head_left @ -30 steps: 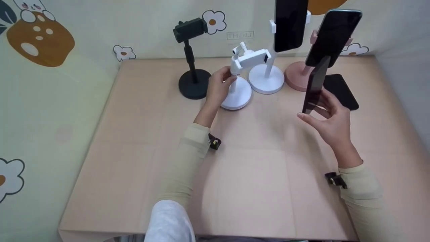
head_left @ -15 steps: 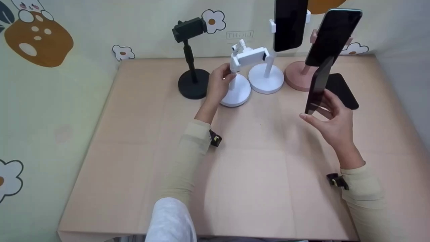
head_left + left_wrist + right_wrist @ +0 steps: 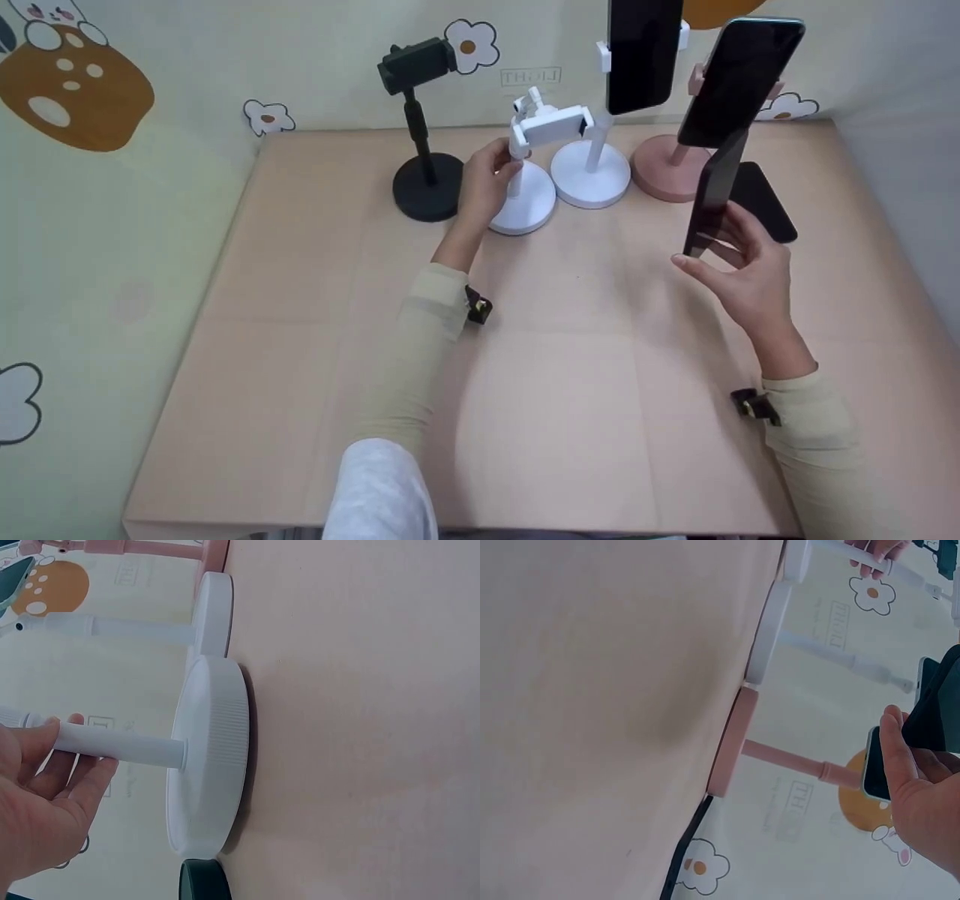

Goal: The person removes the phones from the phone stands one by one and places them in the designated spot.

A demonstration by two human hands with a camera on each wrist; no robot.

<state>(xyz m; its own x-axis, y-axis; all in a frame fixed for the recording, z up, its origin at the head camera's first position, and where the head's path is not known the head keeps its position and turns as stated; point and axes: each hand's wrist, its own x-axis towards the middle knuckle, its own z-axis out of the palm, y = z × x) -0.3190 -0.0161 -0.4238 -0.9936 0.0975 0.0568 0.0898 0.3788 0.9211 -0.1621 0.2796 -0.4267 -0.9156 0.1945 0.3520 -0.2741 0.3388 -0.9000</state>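
My left hand (image 3: 484, 184) grips the pole of a white phone stand (image 3: 529, 206). In the left wrist view the fingers and thumb wrap that pole (image 3: 124, 745), above its round base (image 3: 214, 765). The stand is upright, its clamp holding no phone. Whether the base fully touches the table cannot be told. My right hand (image 3: 750, 281) holds a dark phone (image 3: 712, 199) by its edges, on end above the table, in front of a pink stand (image 3: 660, 176). The right wrist view shows this phone (image 3: 941, 712) between fingers and thumb.
A black stand (image 3: 427, 191) is left of my left hand. A second white stand (image 3: 589, 180) bears an upright phone (image 3: 641, 60); the pink stand bears a tilted one (image 3: 742, 82). Another black phone (image 3: 769, 202) lies on the table (image 3: 555, 420) at right, with the wall behind.
The white stand in my left hand has moved slightly back, in line with the other bases. My right hand and its phone have shifted a little to the right.
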